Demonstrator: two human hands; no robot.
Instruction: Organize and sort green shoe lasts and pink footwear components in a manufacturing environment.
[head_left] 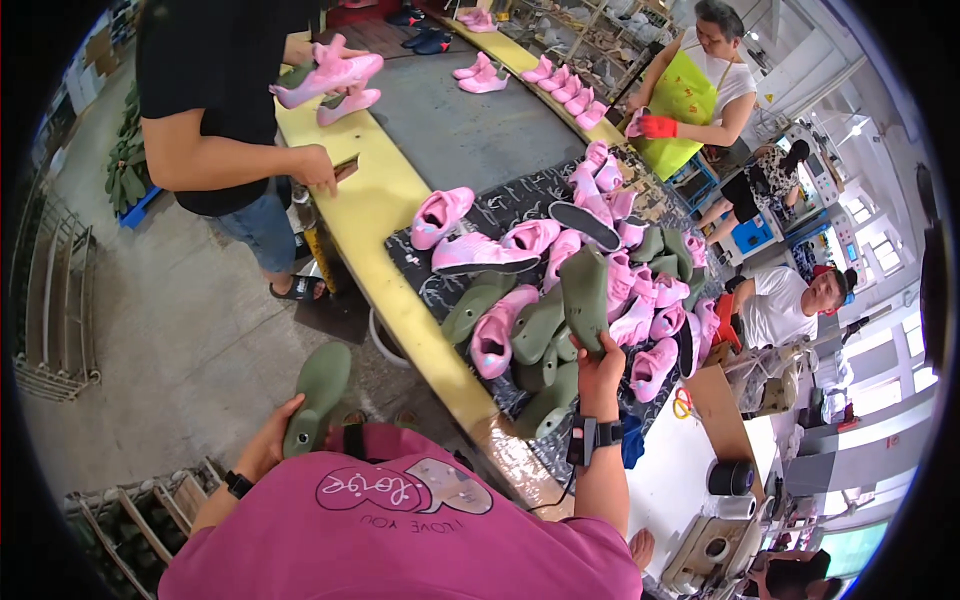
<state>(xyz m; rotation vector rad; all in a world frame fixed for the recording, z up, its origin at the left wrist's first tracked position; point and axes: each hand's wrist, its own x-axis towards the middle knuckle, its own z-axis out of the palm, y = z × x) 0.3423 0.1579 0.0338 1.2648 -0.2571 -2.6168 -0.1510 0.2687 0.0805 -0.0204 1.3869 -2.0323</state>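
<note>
Two matte olive-green shoe lasts in play, both foot-shaped and smooth, one per hand.

Left-hand unit: olive-green last with a round hole near its lower end (325, 385). Broad end points up and away, slight lean to the right. Located over the floor beside the table, just in front of the magenta T-shirt (400, 540). Right-hand unit: darker olive-green last with a wide rounded top (584, 280), tapering down to where it's held. Stands near upright in front of the heap; can't tell whether it touches the pieces behind.

Left hand (266, 437): closed on the left edge of its last near the lower end, thumb side up, far fingers hidden. Forearm short in view, angled up and right, black wristband (238, 484) on.

Right hand (601, 380): closed around the narrow lower end, fingertips on the near face. Forearm runs almost straight forward, reaching over the table; black strapped device (583, 440) at the wrist.

Around the right hand: loose olive-green lasts (541, 328) and pink fabric shoes (490, 252) heaped on a black patterned mat (412, 268), yellow-edged table (400, 290) beneath. Co-worker in black (215, 90), far left, holds more pink shoes (335, 78).
</note>
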